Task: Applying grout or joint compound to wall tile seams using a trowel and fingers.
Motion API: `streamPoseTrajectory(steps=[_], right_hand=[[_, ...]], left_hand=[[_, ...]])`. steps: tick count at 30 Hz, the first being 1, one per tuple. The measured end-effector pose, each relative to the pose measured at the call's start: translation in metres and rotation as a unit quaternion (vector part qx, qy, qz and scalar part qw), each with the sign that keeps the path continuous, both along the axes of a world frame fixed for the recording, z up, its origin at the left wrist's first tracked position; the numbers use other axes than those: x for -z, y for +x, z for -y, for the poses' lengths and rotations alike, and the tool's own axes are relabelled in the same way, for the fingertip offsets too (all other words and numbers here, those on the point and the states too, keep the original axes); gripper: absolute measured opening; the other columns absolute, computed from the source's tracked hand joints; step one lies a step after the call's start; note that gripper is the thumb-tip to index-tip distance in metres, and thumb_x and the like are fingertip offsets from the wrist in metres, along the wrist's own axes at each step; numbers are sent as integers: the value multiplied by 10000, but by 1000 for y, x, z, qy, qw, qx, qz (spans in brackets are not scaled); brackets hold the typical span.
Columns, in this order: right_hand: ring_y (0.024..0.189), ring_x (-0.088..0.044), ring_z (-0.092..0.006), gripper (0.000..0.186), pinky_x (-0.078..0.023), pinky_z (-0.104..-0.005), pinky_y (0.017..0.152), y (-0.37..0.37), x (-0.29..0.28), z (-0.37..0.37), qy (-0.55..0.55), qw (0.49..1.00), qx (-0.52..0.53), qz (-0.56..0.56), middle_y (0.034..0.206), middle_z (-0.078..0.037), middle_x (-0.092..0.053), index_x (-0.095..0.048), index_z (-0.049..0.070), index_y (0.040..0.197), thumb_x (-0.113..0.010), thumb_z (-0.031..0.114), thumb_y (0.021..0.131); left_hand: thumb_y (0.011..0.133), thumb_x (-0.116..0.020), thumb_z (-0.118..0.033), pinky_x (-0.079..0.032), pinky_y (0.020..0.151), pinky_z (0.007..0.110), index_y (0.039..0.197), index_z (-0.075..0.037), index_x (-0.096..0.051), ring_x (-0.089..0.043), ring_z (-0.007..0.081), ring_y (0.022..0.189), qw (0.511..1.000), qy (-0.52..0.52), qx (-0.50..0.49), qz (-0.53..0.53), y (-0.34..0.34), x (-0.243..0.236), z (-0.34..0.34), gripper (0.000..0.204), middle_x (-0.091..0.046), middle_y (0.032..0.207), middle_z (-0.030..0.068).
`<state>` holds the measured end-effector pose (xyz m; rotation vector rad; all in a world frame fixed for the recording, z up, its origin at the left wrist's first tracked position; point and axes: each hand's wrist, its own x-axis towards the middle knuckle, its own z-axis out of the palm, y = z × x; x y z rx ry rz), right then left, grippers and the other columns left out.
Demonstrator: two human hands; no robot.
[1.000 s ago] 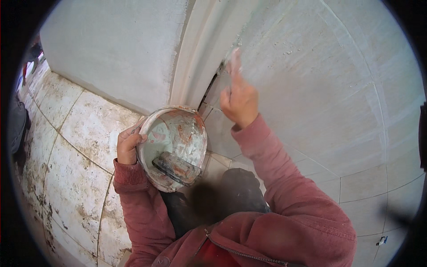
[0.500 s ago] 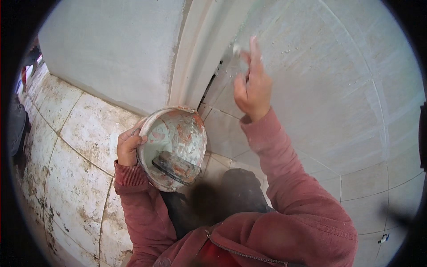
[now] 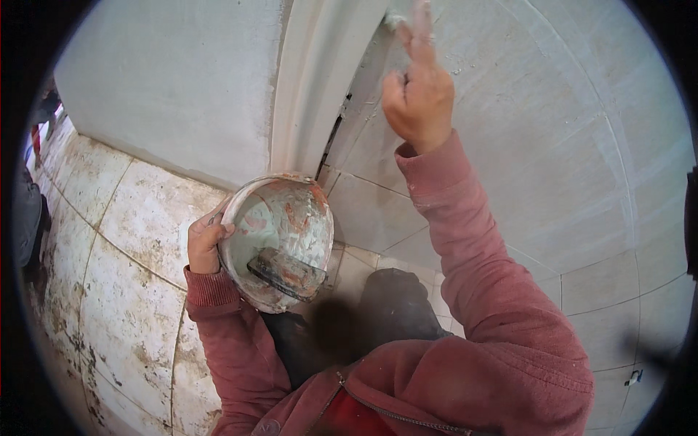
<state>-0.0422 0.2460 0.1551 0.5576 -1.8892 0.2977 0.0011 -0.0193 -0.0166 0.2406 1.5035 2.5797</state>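
My left hand (image 3: 206, 241) grips the left rim of a plaster-stained bucket (image 3: 310, 218). Inside it lie some pale material and a dirty, dark-edged block-like tool (image 3: 285, 275). My right hand (image 3: 422, 94) is raised at the joint beside a pale vertical trim (image 3: 311, 80), two fingers extended and the others curled. White paste (image 3: 397, 19) shows at its fingertips, which are slightly blurred. Lower down the joint runs a dark narrow gap (image 3: 334, 132).
Large pale tiles cover the right wall (image 3: 545, 145); a grey plastered wall (image 3: 167, 80) stands left. The stained tiled floor (image 3: 145, 225) extends leftward. Dark, unclear objects (image 3: 30, 218) sit at the far left. My bent legs (image 3: 392, 305) are below the bucket.
My right hand has moved upward along the joint, away from the bucket, its fingers nearing the top edge of the view. My left hand and the bucket have barely moved.
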Motion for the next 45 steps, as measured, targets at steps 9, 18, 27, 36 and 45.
streamPoseTrajectory(steps=[9,18,27,36,45], right_hand=[[481,-534,-241,760,-445,-297,473,11,79,3,14,986,59,153,1077,-151,-535,-218,38,1303,-427,-22,575],[607,-571,-285,795,-468,-361,501,12,111,-6,-57,982,-41,176,1244,-170,-373,-129,15,1315,-459,30,592],[560,-545,-315,834,-441,-414,471,11,101,12,114,918,209,318,1301,-244,-250,23,-13,1311,-471,60,642],[550,-575,-249,710,-448,-361,440,45,89,-4,138,923,154,325,1344,-151,-227,-177,33,1311,-461,91,663],[592,-583,-271,732,-456,-377,466,33,94,2,164,908,144,358,1337,-167,-228,-186,78,1316,-495,120,654]], left_hand=[[606,-486,-98,-411,816,271,1131,151,-390,-541,204,894,999,-33,0,5,-1,-8,-10,589,-518,1066,171],[624,-473,-53,-420,830,311,1109,149,-422,-541,242,928,1000,-16,-6,16,6,-19,-16,528,-538,1036,195],[628,-470,-64,-433,815,304,1103,150,-423,-566,255,876,1000,-17,10,21,10,-32,-17,523,-545,1018,202],[624,-472,-58,-415,832,299,1099,150,-432,-550,241,908,1000,4,-16,0,6,-18,-12,520,-543,1027,193],[617,-465,-50,-408,842,300,1094,156,-433,-546,243,916,1000,2,1,19,6,-20,-14,520,-529,1052,202]])
